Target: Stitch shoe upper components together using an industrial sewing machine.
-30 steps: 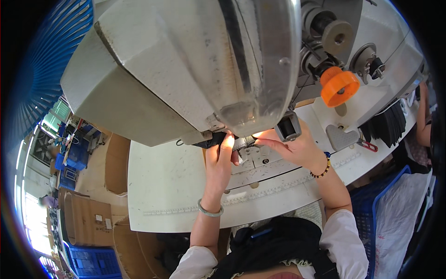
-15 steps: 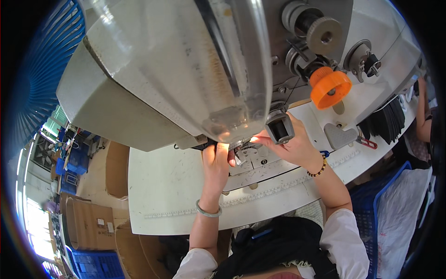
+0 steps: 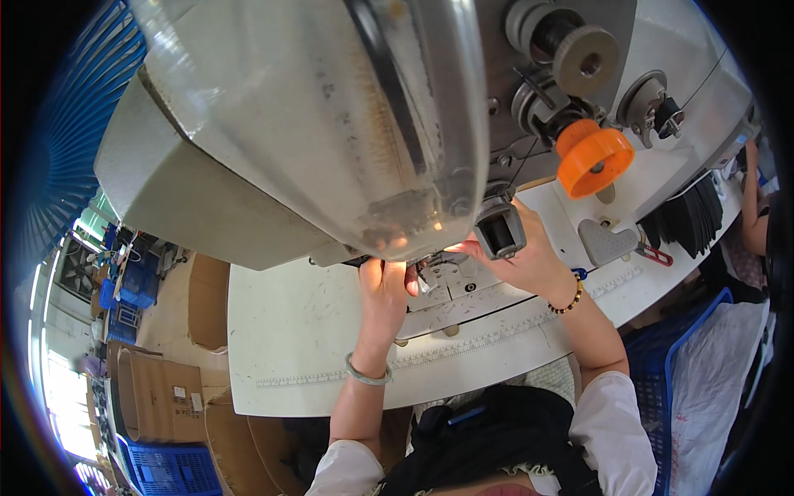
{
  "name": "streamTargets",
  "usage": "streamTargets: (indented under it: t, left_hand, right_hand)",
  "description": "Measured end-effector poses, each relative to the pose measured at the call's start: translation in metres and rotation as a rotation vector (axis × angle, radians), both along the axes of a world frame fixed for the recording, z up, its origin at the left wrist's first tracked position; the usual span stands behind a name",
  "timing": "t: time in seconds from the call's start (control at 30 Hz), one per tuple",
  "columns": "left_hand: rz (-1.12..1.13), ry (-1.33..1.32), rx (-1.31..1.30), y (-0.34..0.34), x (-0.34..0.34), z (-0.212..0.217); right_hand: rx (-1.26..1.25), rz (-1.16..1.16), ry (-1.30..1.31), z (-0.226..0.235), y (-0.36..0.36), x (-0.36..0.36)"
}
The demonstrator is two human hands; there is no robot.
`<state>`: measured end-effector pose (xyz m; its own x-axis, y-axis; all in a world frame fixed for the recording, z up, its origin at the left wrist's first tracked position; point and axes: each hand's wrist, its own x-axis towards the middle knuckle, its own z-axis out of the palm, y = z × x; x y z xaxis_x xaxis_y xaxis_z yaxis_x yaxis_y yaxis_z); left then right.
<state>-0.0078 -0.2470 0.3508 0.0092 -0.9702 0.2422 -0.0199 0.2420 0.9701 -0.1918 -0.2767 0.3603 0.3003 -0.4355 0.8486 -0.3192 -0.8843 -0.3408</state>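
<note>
A sewing machine [image 3: 273, 124] with a clear cover fills the upper middle and hides the fingertips of both hands. My left hand [image 3: 383, 298] is closed below the cover, left of the presser foot [image 3: 428, 281]. A dark edge shows beside its fingers, but what they hold is hidden. My right hand [image 3: 528, 258] reaches in from the right, fingers bent toward the needle area, partly behind a dark round machine part [image 3: 501, 231]. Its thumb and forefinger come close together near the foot; anything between them cannot be made out.
The white table [image 3: 281, 331] carries a printed ruler strip along its front. To the right lie a grey tool with a red handle [image 3: 653, 255] and a stack of black pieces [image 3: 691, 215]. Blue crate [image 3: 653, 372], cardboard box [image 3: 157, 397] and blue fan [image 3: 74, 124] surround it.
The view has shifted slightly, so the machine head sits a little differently. My left fingertips are more covered by the clear cover. Both hands stay nearly in place.
</note>
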Motion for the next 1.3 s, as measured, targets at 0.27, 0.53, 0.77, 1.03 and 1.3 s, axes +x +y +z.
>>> streamTargets:
  t: [0.27,0.53,0.77,1.03,1.3]
  left_hand:
    - [-0.016,-0.006,0.061,-0.006,0.004,0.004]
    - [-0.071,0.015,0.056,-0.011,0.008,0.007]
    - [-0.138,0.009,0.028,-0.017,0.013,0.003]
    - [-0.167,0.016,-0.007,-0.022,0.015,0.002]
    - [-0.241,0.034,0.01,-0.03,0.021,-0.004]
  right_hand:
    - [0.093,-0.004,-0.022,-0.001,0.001,0.003]
    - [0.159,0.007,-0.043,-0.004,0.001,0.005]
    - [0.168,-0.031,-0.06,-0.013,0.001,0.008]
    - [0.152,-0.053,-0.074,-0.015,-0.003,0.011]
    - [0.026,-0.123,-0.02,-0.013,0.003,0.014]
